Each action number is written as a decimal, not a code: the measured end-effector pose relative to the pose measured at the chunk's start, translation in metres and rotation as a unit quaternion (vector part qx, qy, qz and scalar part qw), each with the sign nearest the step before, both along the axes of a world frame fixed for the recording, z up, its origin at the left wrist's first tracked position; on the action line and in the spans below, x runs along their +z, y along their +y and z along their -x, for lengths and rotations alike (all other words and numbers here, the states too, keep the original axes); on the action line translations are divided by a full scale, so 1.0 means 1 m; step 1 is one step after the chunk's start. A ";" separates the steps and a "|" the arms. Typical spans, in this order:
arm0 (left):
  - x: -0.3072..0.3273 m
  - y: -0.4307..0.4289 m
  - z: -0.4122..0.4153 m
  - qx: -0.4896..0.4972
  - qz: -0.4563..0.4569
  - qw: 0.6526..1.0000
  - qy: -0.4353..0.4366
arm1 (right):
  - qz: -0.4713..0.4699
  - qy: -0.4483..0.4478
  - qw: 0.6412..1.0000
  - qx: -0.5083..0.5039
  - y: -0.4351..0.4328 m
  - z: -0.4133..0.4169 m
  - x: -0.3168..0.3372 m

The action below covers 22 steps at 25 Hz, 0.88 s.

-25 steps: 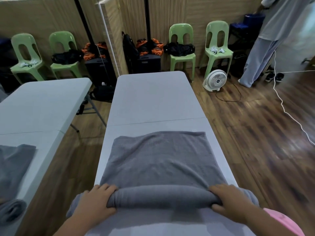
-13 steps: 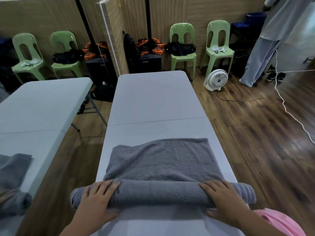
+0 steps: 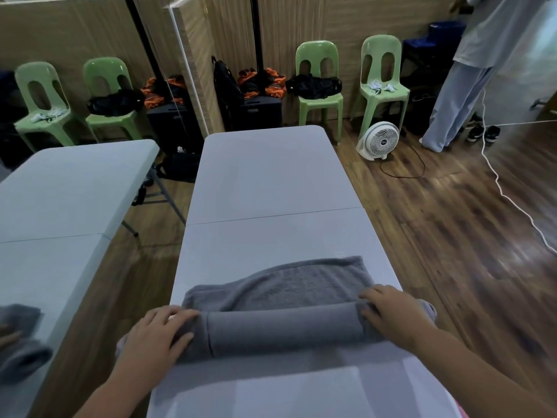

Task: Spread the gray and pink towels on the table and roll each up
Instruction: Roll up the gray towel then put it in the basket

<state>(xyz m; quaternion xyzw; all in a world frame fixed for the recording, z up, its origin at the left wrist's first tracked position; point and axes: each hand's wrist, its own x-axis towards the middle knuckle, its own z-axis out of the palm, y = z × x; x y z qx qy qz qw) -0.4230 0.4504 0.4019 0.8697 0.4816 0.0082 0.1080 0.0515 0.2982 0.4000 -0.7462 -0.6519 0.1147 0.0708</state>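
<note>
You are in the middle of rolling the gray towel (image 3: 286, 327), and most of that step looks done. It lies across the near end of the table (image 3: 265, 182) as a thick roll, with only a short flat flap (image 3: 304, 279) left on the far side. The flap is bunched and sits higher toward the right.

Your left hand (image 3: 153, 336) lies on the left end of the roll, fingers spread and fairly flat, pressing down and not clasping. Your right hand (image 3: 394, 315) rests on the right end in the same way, fingers laid over the top of the roll and holding nothing closed.

The next move, as I judge it, is one more push forward with both palms, kept even so the ends do not cone out. The left end already looks looser than the middle, so tuck it as you go. Smooth the flap first if it wrinkles under.

The pink towel is not plainly in view, and it has yet to be spread.
</note>
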 end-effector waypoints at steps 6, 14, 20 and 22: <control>-0.024 -0.022 -0.015 0.016 -0.007 0.993 0.113 | 0.018 -0.068 0.995 0.070 -0.031 0.013 -0.039; 0.031 0.001 -0.015 -0.007 0.140 0.989 0.047 | 0.214 0.080 0.973 0.046 0.004 -0.007 0.013; -0.009 0.008 -0.024 -0.071 -0.022 0.996 0.055 | -0.039 -0.010 0.996 0.074 0.009 0.020 -0.012; -0.020 0.006 -0.026 -0.075 -0.014 0.989 0.124 | 0.015 -0.039 0.993 0.113 0.000 0.028 -0.026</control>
